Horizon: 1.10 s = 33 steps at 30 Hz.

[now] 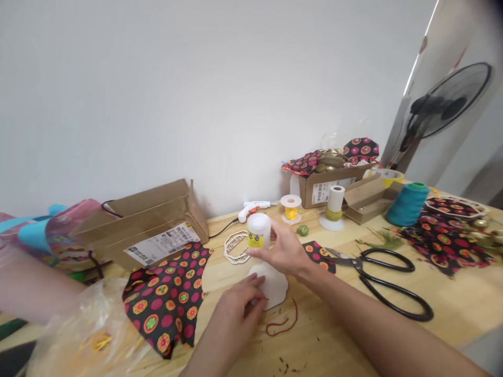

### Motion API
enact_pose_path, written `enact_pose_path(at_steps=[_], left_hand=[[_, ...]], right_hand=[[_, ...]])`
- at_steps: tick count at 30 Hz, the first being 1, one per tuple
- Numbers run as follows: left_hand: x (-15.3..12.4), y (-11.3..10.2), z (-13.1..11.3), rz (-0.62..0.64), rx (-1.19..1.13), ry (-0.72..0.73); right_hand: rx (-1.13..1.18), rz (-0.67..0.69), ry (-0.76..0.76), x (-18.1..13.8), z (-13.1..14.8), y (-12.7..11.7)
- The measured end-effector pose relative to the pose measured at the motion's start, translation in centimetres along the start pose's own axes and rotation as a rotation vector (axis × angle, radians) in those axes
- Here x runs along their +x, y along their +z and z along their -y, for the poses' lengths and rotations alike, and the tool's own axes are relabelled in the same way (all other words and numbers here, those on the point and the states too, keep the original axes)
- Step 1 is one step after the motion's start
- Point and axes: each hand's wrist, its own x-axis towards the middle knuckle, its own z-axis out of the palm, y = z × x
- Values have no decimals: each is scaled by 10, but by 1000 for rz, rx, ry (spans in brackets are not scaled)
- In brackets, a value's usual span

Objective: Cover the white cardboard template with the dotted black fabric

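Observation:
My right hand point(283, 250) is wrapped round a white glue bottle point(258, 231) with a yellow label, held upside down over a white scalloped shape point(275, 287) lying on the wooden table point(330, 330). My left hand point(239, 308) rests on the near edge of that white shape, its fingers bent and pressing it down. A black cloth with coloured dots point(168, 296) lies just left of my left hand. A white cut-out frame point(234, 247) lies behind the bottle.
Large black scissors point(387, 277) lie right of my right arm. A red thread point(283, 322) lies near the shape. Behind stand a glue gun point(253, 208), thread spools point(291, 208), a teal cone point(406, 204), cardboard boxes point(149, 225), a fan point(444, 107). Another person's arm point(31, 288) and a plastic bag point(78, 335) are at left.

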Motion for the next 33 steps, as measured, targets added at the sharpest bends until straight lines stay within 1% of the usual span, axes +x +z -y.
enact_pose_path(at_steps=[6, 13, 15, 18, 21, 26, 29, 30, 31, 33], left_hand=[[-1, 0, -2, -15, 2, -20], [-1, 2, 1, -24, 1, -12], [-1, 2, 1, -20, 1, -11], [-1, 1, 0, -14, 4, -14], [-1, 0, -1, -6, -4, -32], [-1, -1, 3, -10, -76, -55], [4, -7, 11, -50, -153, -75], [7, -10, 15, -44, -152, -79], [11, -15, 18, -27, -128, -74], [22, -24, 23, 88, -17, -84]], right_hand=[[-9, -4, 31, -1, -1, 1], [-5, -14, 20, -1, -1, 1], [85, -24, 55, 0, -2, 1], [394, -59, 184, 1, -4, 2], [649, -154, 314, 6, -6, -1], [871, -368, 414, 12, -17, -5], [992, -440, 444, 13, -25, -4], [1022, -456, 451, 13, -27, -3], [1046, -468, 457, 14, -29, -2], [1084, -488, 465, 14, -32, -2]])
